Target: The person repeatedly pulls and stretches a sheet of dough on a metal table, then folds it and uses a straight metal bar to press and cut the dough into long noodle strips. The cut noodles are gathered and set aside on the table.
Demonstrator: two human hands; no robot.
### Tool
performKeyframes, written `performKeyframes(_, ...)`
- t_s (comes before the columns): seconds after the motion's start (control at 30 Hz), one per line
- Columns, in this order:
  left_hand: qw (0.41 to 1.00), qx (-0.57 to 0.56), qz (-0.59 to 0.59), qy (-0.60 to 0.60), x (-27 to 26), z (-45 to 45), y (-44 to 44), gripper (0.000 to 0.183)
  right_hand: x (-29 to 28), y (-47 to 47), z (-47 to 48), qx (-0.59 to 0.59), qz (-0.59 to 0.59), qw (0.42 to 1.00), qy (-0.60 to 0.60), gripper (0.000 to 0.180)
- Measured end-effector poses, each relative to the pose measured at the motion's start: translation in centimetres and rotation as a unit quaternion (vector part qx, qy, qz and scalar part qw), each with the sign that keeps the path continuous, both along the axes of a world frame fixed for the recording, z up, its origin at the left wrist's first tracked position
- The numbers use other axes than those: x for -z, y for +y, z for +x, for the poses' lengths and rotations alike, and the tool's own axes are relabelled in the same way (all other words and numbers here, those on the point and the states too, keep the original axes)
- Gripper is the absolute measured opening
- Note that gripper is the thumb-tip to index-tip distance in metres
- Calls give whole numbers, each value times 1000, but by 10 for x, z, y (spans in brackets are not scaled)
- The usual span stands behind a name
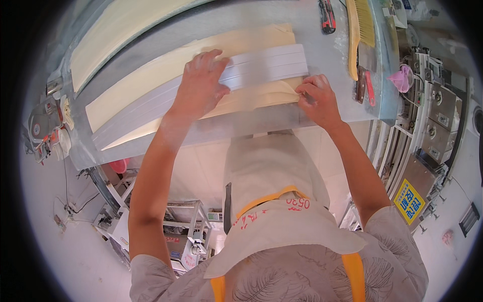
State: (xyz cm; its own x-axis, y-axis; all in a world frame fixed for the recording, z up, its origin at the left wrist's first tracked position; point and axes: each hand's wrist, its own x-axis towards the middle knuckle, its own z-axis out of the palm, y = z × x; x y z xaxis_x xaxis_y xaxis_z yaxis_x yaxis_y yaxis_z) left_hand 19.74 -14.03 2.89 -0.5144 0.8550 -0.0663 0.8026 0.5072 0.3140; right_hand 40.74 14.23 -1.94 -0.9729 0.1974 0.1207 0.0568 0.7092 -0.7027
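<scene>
A long pale-yellow sheet of dough (132, 107) lies across the grey work table (324, 102), with a long white grooved strip (271, 62) lying lengthwise on top of it. My left hand (202, 81) rests on the strip near its middle, fingers spread and palm down. At the strip's right end, my right hand (317, 96) pinches the near edge of the dough sheet between thumb and fingers. That near edge looks lifted and wavy beside the strip. Haze blurs the middle of the strip.
A second long dough sheet (113, 41) lies at the far left. On the right are a red-and-black utility knife (327, 19), a wooden-handled bench brush (353, 37), a scraper with a brown handle (360, 85) and a red-handled tool (369, 88). A digital scale (41, 126) stands beyond the left edge.
</scene>
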Motion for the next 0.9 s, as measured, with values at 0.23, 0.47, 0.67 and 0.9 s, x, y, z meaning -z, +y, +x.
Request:
performKeyframes(0.23, 993, -116, 34, 8, 13, 32, -19, 63, -5, 6, 1, -23, -19, 1000, -4, 23)
performKeyframes(0.47, 1000, 3, -22, 12, 11, -1, -33, 73, 12, -18, -6, 45, 20, 999, -23, 23)
performKeyframes(0.67, 998, 43, -25, 25, 13, -6, -38, 77, 8, -11, -6, -80, -30, 996, 4, 25)
performKeyframes(0.9, 999, 41, -22, 24, 10, -14, -37, 67, 0, 12, -10, -176, -34, 983, -47, 33)
